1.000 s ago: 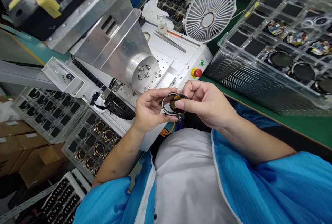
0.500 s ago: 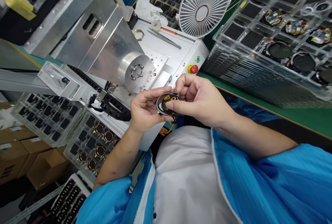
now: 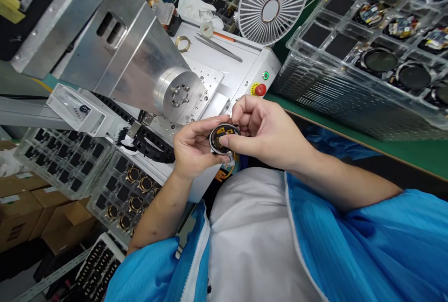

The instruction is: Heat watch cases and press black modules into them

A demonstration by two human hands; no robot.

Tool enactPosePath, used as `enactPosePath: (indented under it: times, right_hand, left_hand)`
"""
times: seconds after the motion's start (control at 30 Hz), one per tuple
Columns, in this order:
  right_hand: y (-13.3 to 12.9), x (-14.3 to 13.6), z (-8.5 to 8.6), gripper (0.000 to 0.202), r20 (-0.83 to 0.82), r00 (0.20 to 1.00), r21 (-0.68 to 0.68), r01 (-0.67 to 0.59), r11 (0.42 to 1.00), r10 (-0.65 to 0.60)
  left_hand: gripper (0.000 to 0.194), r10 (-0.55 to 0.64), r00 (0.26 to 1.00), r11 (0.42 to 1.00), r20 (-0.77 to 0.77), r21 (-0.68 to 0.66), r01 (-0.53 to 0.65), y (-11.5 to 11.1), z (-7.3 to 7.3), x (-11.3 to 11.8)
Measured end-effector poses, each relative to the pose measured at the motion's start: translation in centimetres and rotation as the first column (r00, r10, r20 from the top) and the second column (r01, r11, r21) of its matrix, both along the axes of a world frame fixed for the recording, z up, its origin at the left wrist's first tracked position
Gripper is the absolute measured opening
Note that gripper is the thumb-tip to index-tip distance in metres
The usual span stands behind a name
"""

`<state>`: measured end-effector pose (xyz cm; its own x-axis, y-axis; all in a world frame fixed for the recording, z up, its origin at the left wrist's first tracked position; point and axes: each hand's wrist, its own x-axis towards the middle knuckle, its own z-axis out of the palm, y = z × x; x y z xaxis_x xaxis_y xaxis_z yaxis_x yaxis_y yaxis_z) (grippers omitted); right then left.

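Note:
A small round watch case [image 3: 216, 149] with a silvery rim, dark inside and yellow patches, is held up in front of my chest. My left hand [image 3: 191, 149] closes around its left side, fingers along the top and thumb at the lower rim. From the right, my right hand [image 3: 271, 129] grips it with the thumb laid over its inner face and the fingers curled behind the upper right edge. A clear tab-like piece [image 3: 230, 159] hangs at the case's lower edge. The right thumb hides part of the inside.
A metal machine with a round hub [image 3: 180, 95] stands at the left. Beyond my hands are a red emergency button [image 3: 260, 89], tweezers [image 3: 220, 49], a brass-coloured ring [image 3: 182, 44] and a white fan [image 3: 273, 10]. Stacked clear trays [image 3: 350, 78] rise at right; more parts trays [image 3: 101, 199] lie lower left.
The watch case has tilted slightly in my hands, and the clear piece at its lower edge now shows where it looked dark before. My view has shifted a little.

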<state>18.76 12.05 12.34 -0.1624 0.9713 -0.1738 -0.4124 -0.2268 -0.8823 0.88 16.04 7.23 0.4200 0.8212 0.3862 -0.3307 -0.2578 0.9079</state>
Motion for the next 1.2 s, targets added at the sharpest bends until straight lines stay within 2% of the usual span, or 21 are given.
enactPosePath:
  times: [0.2,0.43,0.67,1.2]
  right_hand:
    - [-0.02,-0.13,-0.1,0.037,0.024,0.999,0.037,0.023,0.999,-0.023]
    - [0.02,-0.15,-0.03,0.035,0.034,0.999,0.049,0.024,0.999,-0.026]
    - [0.11,-0.25,-0.27,0.035,-0.01,0.999,0.074,0.032,0.997,-0.032]
    - [0.1,-0.23,-0.34,0.04,0.027,0.999,0.04,0.033,0.999,-0.034]
  left_hand:
    - [0.064,0.028,1.0,1.0,-0.013,-0.012,-0.029,-0.03,-0.08,-0.07]
    - [0.062,-0.01,1.0,1.0,-0.007,0.006,0.01,-0.05,-0.31,-0.24]
    - [0.061,0.01,0.999,0.996,-0.03,-0.083,-0.013,-0.43,-0.42,-0.41]
    - [0.066,0.081,0.992,0.984,-0.094,-0.151,-0.094,-0.53,-0.53,-0.36]
